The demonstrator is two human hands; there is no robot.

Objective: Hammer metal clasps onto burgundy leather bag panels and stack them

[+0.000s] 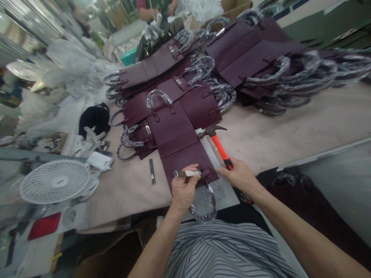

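A flat maroon leather bag panel lies in front of me on the table, its plastic-wrapped handle hanging over the near edge. My left hand is closed round a small tool with a pale handle and metal tip, held over the panel's near end. My right hand rests at the panel's right corner by a strap tab, fingers pinched, lying over the end of an orange-handled hammer.
Stacks of maroon bag panels with wrapped handles cover the far table. A small white fan, a phone, a dark cloth and a narrow blade lie left. Another person works at the far end.
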